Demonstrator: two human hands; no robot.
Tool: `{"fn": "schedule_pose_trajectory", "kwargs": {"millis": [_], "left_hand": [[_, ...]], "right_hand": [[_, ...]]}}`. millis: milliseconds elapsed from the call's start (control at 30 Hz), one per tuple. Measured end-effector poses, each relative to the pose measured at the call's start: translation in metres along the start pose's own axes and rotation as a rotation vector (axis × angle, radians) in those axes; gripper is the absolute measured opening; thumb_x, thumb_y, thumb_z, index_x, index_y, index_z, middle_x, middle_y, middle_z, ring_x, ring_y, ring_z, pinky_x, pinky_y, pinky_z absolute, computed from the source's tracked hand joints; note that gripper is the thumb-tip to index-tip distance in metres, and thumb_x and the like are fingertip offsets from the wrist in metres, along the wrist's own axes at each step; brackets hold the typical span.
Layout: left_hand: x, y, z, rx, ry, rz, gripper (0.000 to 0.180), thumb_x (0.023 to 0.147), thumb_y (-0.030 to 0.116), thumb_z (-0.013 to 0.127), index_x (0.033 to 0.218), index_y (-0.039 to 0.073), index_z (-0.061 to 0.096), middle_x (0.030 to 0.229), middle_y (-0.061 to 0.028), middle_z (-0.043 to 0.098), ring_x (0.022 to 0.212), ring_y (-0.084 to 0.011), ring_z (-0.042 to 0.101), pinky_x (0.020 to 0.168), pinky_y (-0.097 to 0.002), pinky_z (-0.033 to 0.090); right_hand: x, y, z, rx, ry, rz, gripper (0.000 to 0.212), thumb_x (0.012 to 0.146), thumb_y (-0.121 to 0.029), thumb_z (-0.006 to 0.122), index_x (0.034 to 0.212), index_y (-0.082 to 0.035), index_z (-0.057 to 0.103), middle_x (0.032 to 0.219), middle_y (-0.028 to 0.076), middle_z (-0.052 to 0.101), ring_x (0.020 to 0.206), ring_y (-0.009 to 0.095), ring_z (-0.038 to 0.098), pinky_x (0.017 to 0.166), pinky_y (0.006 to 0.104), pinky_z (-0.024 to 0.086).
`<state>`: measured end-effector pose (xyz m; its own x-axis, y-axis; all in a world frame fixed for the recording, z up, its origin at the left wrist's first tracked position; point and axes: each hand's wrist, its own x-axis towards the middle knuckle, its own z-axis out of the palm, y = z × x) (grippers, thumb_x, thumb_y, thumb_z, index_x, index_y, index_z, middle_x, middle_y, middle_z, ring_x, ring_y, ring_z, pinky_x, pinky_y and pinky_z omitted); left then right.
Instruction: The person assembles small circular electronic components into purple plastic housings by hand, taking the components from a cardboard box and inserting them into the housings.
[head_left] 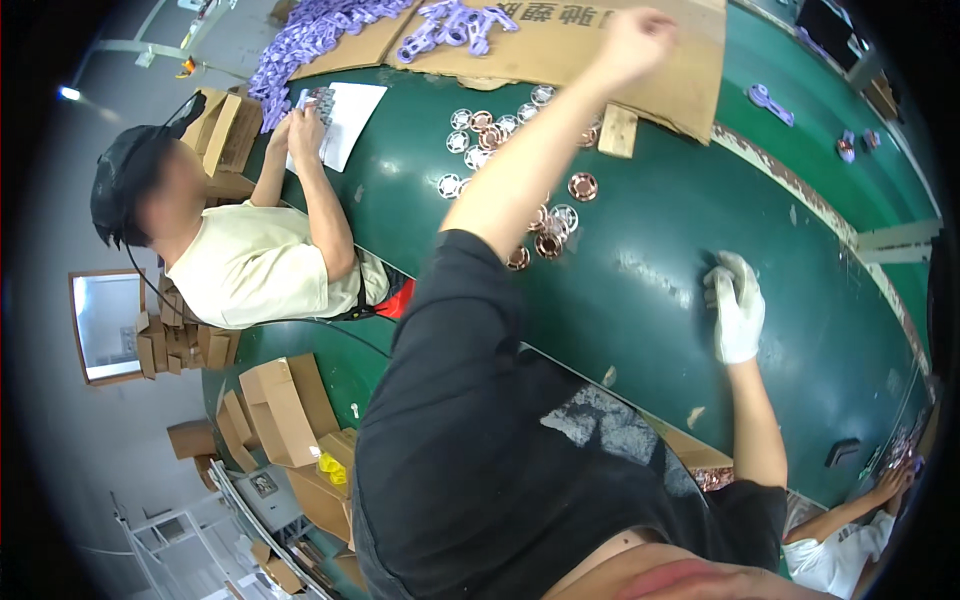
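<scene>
My bare left hand (pixel 640 42) reaches far forward over a cardboard sheet (pixel 560 50). Its fingers are curled closed, and anything inside them is hidden. My right hand (pixel 738 305) wears a white glove and rests on the green table (pixel 640 340), its bent fingers apart and holding nothing. Under and beside my left forearm lie loose spoked discs, some silver (pixel 448 186), some copper (pixel 583 186); the arm covers part of them. Several purple plastic parts (pixel 460 28) lie on the cardboard, left of my left hand.
A small wooden block (pixel 618 132) sits at the cardboard's near edge. On the left a co-worker (pixel 270 260) handles something over a white paper (pixel 355 120), near a purple heap (pixel 310 45). Another person (pixel 845 545) works at lower right, near a black box (pixel 843 452).
</scene>
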<state>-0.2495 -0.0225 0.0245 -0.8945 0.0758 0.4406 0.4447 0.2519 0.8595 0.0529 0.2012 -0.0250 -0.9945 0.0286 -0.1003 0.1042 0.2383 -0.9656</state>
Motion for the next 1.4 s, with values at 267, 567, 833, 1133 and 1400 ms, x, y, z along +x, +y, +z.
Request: {"fn": "schedule_pose_trajectory", "kwargs": {"millis": [267, 567, 833, 1133, 1400], "left_hand": [[0.016, -0.121, -0.313, 1.112, 0.368, -0.500, 0.083, 0.085, 0.070, 0.057, 0.146, 0.014, 0.054, 0.154, -0.0188, 0.045, 0.141, -0.0415, 0.041, 0.116, -0.0517, 0.035], [0.060, -0.162, -0.320, 1.121, -0.052, -0.452, 0.084, 0.082, 0.079, 0.052, 0.149, 0.028, 0.052, 0.138, -0.0173, 0.064, 0.131, -0.0387, 0.057, 0.113, -0.0494, 0.040], [0.044, -0.134, -0.225, 0.944, 0.061, -0.264, 0.061, 0.086, 0.062, 0.060, 0.131, 0.022, 0.070, 0.114, -0.0147, 0.075, 0.112, -0.0363, 0.068, 0.099, -0.0474, 0.051], [0.062, -0.103, -0.104, 0.543, 0.013, -0.238, 0.076, 0.090, 0.061, 0.057, 0.144, 0.009, 0.056, 0.153, -0.0228, 0.044, 0.142, -0.0484, 0.035, 0.116, -0.0663, 0.025], [0.156, -0.216, -0.221, 1.699, 0.092, 0.321, 0.029, 0.093, 0.022, 0.054, 0.101, 0.004, 0.075, 0.086, -0.0206, 0.072, 0.085, -0.0343, 0.072, 0.073, -0.0490, 0.055]], "right_hand": [[0.002, -0.008, 0.006, -0.008, 0.001, 0.010, 0.023, 0.103, -0.014, 0.055, 0.119, 0.001, 0.063, 0.079, 0.002, 0.062, 0.062, 0.007, 0.050, 0.058, 0.0222, 0.041], [-0.004, 0.007, 0.006, -0.054, 0.068, 0.004, 0.017, 0.102, -0.006, 0.055, 0.113, 0.002, 0.066, 0.076, 0.007, 0.063, 0.062, 0.010, 0.053, 0.058, 0.0251, 0.045], [-0.003, 0.000, 0.016, -0.156, 0.128, 0.023, 0.014, 0.101, -0.003, 0.057, 0.108, 0.003, 0.068, 0.083, 0.009, 0.066, 0.063, 0.009, 0.055, 0.057, 0.0236, 0.045], [-0.005, -0.003, 0.020, -0.196, 0.212, 0.085, 0.018, 0.101, -0.011, 0.058, 0.107, 0.003, 0.069, 0.076, 0.003, 0.064, 0.061, 0.008, 0.053, 0.058, 0.0234, 0.044], [-0.005, 0.013, 0.011, -0.214, 0.237, -0.033, 0.015, 0.099, -0.005, 0.058, 0.106, 0.003, 0.069, 0.077, 0.005, 0.065, 0.061, 0.009, 0.053, 0.058, 0.0249, 0.044]]}}
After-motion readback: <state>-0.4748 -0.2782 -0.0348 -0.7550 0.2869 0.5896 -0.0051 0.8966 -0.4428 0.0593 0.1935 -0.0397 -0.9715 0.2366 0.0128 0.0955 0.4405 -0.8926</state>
